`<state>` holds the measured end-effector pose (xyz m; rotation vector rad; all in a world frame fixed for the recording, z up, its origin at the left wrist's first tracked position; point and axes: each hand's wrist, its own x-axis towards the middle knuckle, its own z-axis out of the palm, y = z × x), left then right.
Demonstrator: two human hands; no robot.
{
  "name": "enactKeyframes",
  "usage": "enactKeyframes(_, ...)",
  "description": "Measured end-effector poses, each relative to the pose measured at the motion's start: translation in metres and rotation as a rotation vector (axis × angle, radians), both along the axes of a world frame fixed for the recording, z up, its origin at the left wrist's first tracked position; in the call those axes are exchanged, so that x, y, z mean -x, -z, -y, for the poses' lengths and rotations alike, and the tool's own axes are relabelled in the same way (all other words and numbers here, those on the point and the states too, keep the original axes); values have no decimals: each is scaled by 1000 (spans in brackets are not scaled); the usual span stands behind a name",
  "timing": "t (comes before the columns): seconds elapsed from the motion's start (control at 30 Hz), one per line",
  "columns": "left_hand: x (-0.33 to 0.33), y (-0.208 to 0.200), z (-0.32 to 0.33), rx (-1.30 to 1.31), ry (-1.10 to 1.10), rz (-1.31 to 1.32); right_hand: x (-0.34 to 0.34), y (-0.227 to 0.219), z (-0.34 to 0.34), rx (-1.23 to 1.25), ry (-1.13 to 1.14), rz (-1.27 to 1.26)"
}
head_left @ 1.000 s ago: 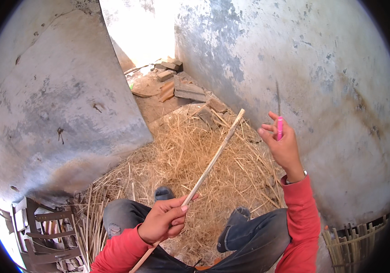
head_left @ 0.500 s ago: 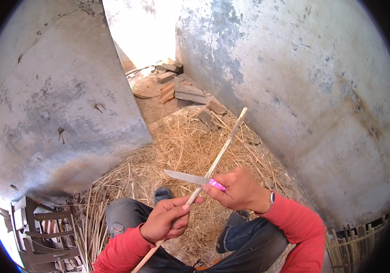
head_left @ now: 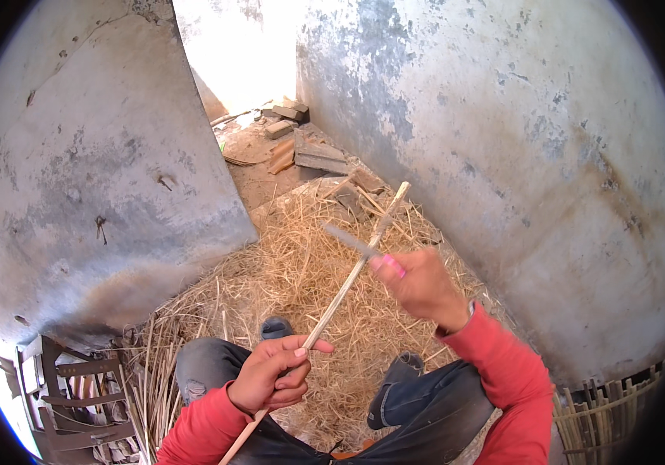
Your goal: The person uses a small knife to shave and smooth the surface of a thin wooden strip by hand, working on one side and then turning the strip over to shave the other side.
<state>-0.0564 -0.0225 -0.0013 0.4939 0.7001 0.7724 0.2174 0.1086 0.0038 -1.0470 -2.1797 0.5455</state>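
A long pale wooden stick [head_left: 342,292] slants from my lap up and to the right, its tip over the straw. My left hand [head_left: 277,374] is wrapped round its lower part, with the index finger stretched along beside it. In my right hand [head_left: 419,285] is a knife [head_left: 349,238] with a pink handle, farther up the stick. The blade crosses the stick below its tip and is smeared by motion; I cannot tell whether it touches the wood. The right fingers are closed round the handle and hide most of it.
Straw and shavings [head_left: 294,232] cover the floor between my legs and beyond. Bricks and broken slabs [head_left: 321,156] lie near the bright opening. A brown plastic chair or rack [head_left: 84,391] stands at left, beside several loose sticks [head_left: 154,380]. A slatted basket [head_left: 611,418] is at right.
My right hand and the knife have moved up along the stick, away from my left hand. My left hand and the stick have shifted slightly left.
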Motion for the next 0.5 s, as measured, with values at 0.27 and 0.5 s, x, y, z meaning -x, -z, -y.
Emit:
enactKeyframes(0.27, 2, -3, -1, 28, -1, 43, 9, 3, 10, -135, -108, 46)
enactKeyframes(0.5, 7, 4, -4, 30, 50, 180, 9, 10, 9, -250, 4, 21)
